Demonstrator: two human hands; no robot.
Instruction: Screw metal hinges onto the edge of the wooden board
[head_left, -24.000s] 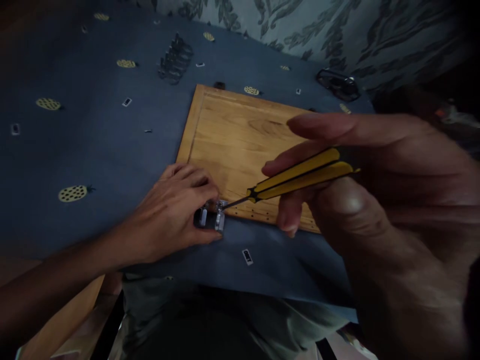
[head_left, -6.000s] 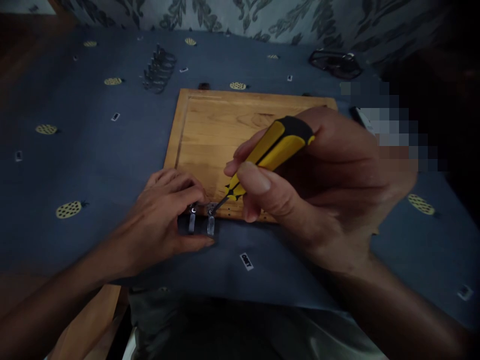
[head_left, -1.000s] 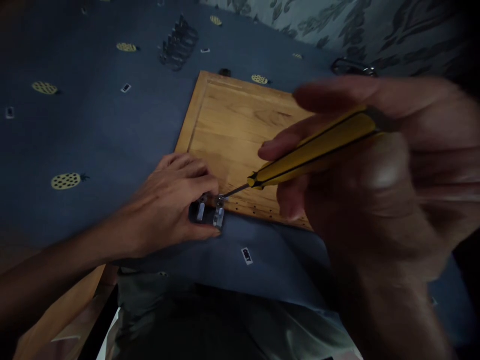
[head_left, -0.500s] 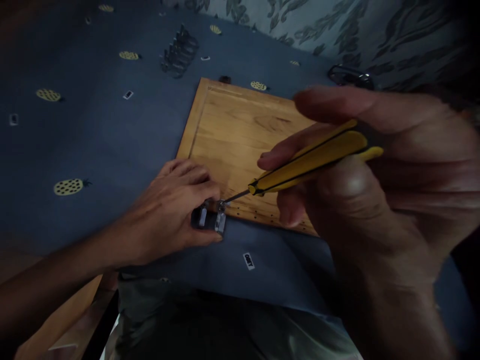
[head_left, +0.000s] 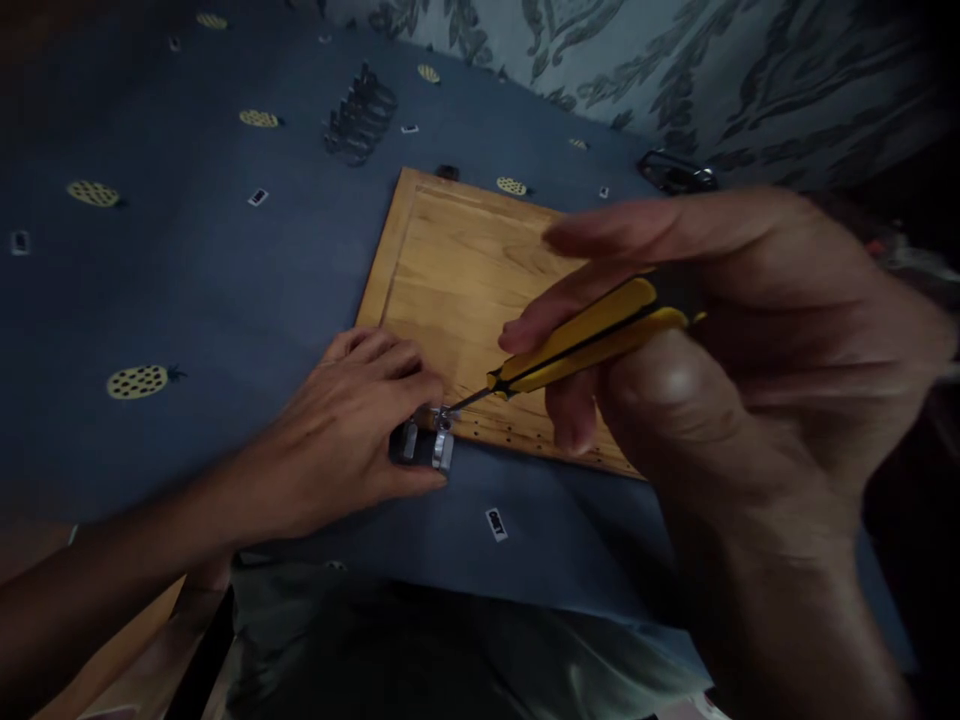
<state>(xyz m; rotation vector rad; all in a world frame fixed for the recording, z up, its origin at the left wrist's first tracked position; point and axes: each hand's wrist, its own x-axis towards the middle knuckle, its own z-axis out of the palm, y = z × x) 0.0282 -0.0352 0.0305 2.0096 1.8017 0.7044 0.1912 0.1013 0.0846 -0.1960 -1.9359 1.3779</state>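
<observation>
My right hand point(head_left: 720, 350) is closed around a screwdriver point(head_left: 585, 335) with a yellow and black handle. Its thin shaft slants down to the left, and the tip meets a small metal clip point(head_left: 443, 440) at the near edge of a wooden board point(head_left: 465, 260). My left hand point(head_left: 367, 410) grips that metal piece against the board's near left corner, fingers on top and thumb on the near side. Part of the metal piece is hidden under the fingers. A row of small dark holes runs along the board's near edge.
A dark blue cloth point(head_left: 187, 290) with pineapple prints covers the table. Several dark metal clips point(head_left: 360, 115) lie beyond the board. A small dark piece point(head_left: 448, 172) sits at its far edge. At the back right is a dark, shiny object point(head_left: 677, 172), near a patterned wall point(head_left: 600, 60).
The screwdriver's handle has turned within my right fingers, and that hand has shifted slightly left. My left hand keeps its hold at the corner. The view has moved a little.
</observation>
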